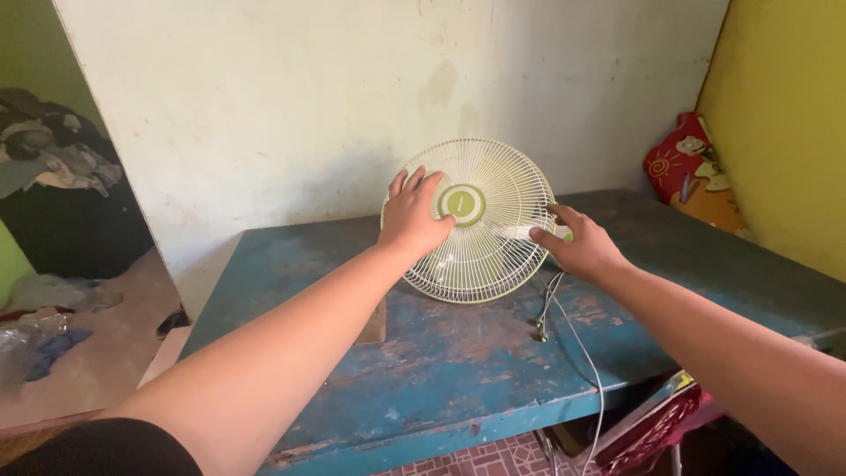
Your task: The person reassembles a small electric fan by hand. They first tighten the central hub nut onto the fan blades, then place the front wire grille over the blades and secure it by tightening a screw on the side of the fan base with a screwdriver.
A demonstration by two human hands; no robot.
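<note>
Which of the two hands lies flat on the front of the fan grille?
The left hand, palm spread over the fan grille beside its green hub; the right hand only grips the rim.

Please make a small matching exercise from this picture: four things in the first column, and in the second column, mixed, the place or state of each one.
Things:
1. left hand
2. right hand
3. white cable
4. blue table

Places or states:
A. hangs over the table's front edge
B. on the right rim of the fan grille
C. worn, paint scraped off in patches
D. flat on the grille's upper left, beside the green hub

Pairs: 1-D, 2-B, 3-A, 4-C
</note>
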